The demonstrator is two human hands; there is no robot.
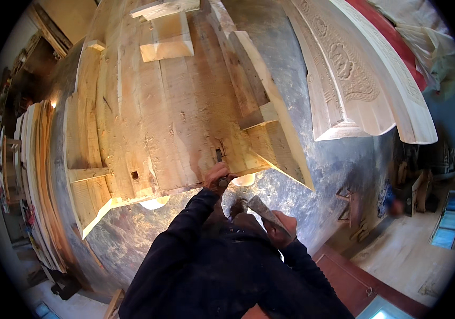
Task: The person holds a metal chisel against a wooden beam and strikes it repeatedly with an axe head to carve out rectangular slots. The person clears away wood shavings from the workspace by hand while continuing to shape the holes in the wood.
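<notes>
A pale timber piece of several boards with blocks along its sides lies before me. My left hand is closed round a chisel at the board's lower edge, its blade standing at a small dark slot. A square hole shows farther left. Lower right, my right hand is wrapped round a grey, tapered striking tool, held below the board's edge and apart from the chisel; its full shape is unclear.
A carved pale wooden piece lies at the upper right beside red cloth. Long boards are stacked at the left. A reddish panel is at the lower right. Small wooden pieces stand on the right.
</notes>
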